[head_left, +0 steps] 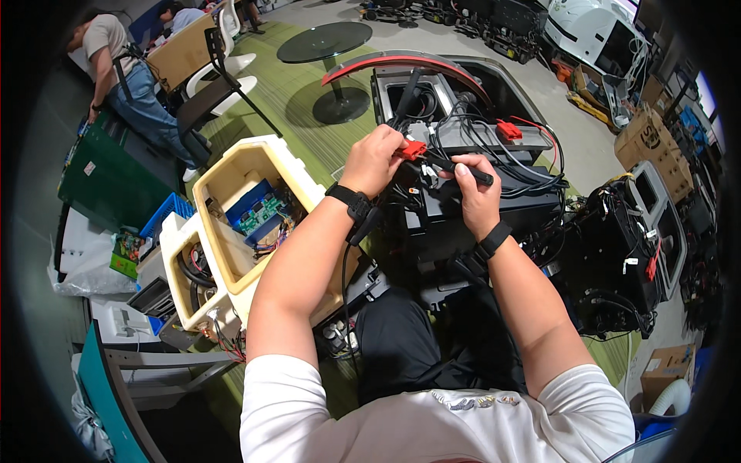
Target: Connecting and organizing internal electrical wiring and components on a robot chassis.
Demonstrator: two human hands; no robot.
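Note:
My left hand [372, 160] is closed on a red plug-like connector [414, 150], pinched between thumb and fingers. A slim black pen-shaped tool [472, 170] lies in my right hand [479, 193], its thin end pointing left at the red connector. Whether the tip touches the connector is too small to tell. Both hands are above a black boxy machine [494, 202] with a grey frame. Black cables [509, 158] loop out of it around my hands. A second red connector [509, 130] rests farther right among these cables.
To my left stands a cream plastic housing [220, 185] with a green circuit board [262, 216] inside. On the right is another black machine [598, 258] with loose wires. Farther off are a round glass table [324, 43], a black chair [214, 100] and a person [116, 62] bending over.

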